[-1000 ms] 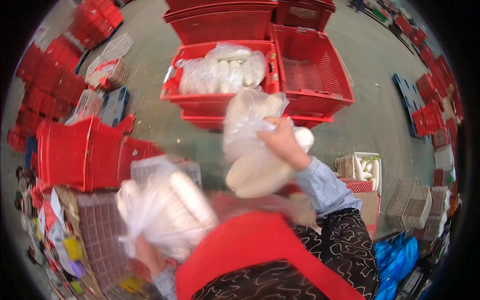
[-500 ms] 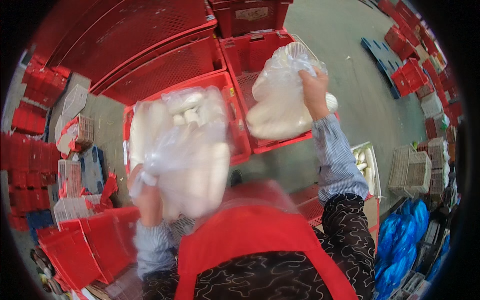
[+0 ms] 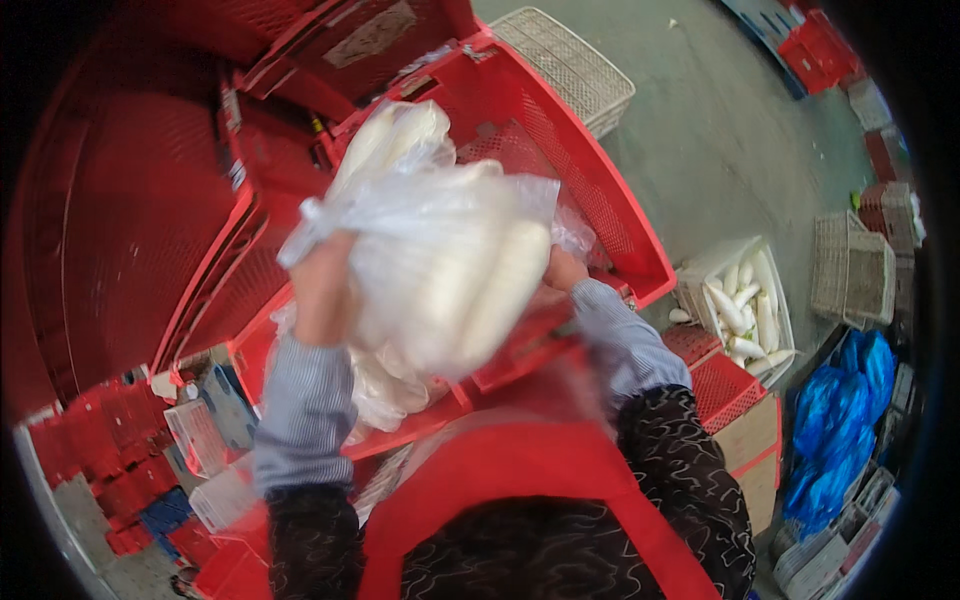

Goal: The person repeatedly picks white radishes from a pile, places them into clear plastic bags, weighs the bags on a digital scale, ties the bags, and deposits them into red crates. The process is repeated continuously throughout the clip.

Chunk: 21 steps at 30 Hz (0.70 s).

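My left hand, blurred, is closed round the gathered neck of a clear plastic bag of white radishes. That bag hangs tilted over the right-hand red crate. Behind it, more bagged white radishes show at the crate's far left side. My right hand is at the held bag's right edge, low in the crate, beside loose clear plastic; its fingers are hidden. Below my left hand, another clear bag lies in the left red crate.
Tall stacked red crates stand close on the left. A white crate of loose radishes is at the right, near blue plastic bags. Beyond the red crate stands a beige crate. Grey floor shows at the right.
My left hand has carried its bag up and right, over the right-hand crate. My right hand has lowered, partly behind that bag. The view has turned to the right.
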Available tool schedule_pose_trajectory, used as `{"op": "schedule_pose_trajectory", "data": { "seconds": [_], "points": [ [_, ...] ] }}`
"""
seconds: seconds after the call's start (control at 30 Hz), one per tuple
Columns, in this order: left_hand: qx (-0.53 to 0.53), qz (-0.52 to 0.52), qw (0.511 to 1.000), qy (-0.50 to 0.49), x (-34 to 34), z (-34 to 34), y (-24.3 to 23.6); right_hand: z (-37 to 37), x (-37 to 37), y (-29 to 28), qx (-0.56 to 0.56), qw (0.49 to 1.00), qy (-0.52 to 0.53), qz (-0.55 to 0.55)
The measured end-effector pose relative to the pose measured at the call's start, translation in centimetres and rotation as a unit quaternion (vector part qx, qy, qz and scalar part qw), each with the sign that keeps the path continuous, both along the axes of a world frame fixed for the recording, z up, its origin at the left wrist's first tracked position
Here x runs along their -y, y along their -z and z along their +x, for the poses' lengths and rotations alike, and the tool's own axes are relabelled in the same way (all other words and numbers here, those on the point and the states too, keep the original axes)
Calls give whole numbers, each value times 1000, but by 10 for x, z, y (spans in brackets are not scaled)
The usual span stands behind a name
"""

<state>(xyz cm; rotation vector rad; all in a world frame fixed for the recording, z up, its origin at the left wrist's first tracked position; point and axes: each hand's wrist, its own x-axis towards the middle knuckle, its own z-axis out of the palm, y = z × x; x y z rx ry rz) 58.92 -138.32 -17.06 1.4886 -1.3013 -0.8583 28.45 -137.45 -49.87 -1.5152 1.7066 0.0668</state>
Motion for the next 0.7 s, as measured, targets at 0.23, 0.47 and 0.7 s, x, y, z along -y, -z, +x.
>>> {"op": "schedule_pose_trajectory", "data": {
  "seconds": [0.23,0.47,0.7],
  "points": [
    [101,145,976,123,116,-12,181,-49,-68,-105,201,952,79,-219],
    [358,16,879,315,188,-97,179,-85,-204,-143,68,919,322,-216],
    [94,37,871,480,47,-202,147,5,-366,-136,88,961,262,-8]
  ]
}}
